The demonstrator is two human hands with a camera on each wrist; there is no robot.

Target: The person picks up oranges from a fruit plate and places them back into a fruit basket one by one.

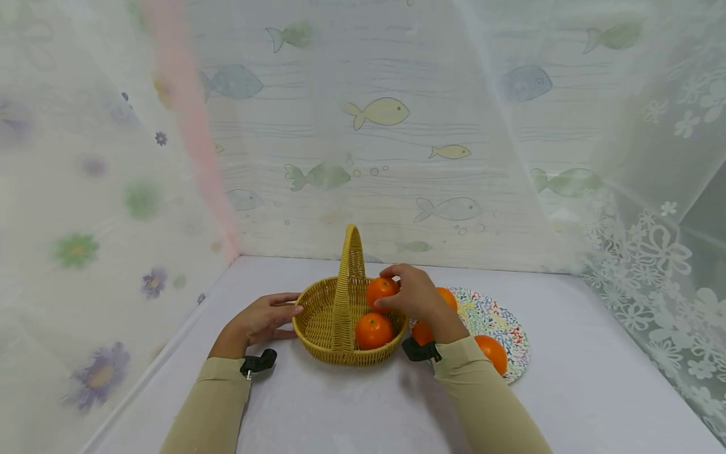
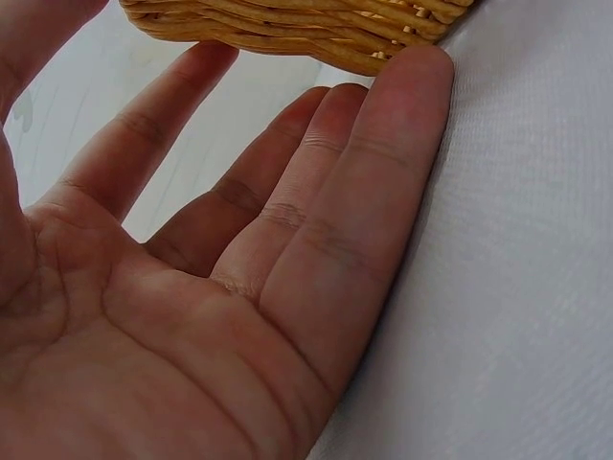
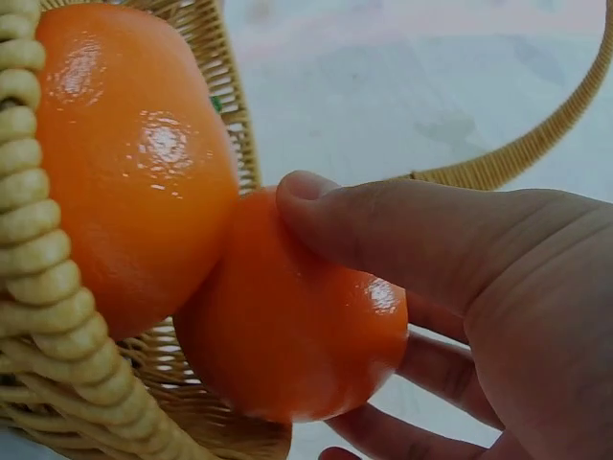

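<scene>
A yellow wicker basket (image 1: 323, 356) with a tall arched handle stands on the white-covered table. Against its left side my left hand (image 1: 265, 318) rests, fingers extended and fingertips touching the weave; the left wrist view shows the basket's underside edge (image 2: 287, 34) above the fingers. Over the basket's right part, my right hand (image 1: 416, 296) holds an orange (image 1: 381, 291) between thumb and fingers. Another orange (image 1: 374, 331) lies in the basket, and in the right wrist view the held orange (image 3: 287, 316) touches this orange (image 3: 134, 163).
On the right is a round plate (image 1: 513, 328) with a multicoloured speckled pattern, bearing several oranges, one of them at its front (image 1: 492, 354). My right forearm hides part of the plate. Sheer curtains with fish and flower prints hang behind and beside the table (image 1: 317, 416).
</scene>
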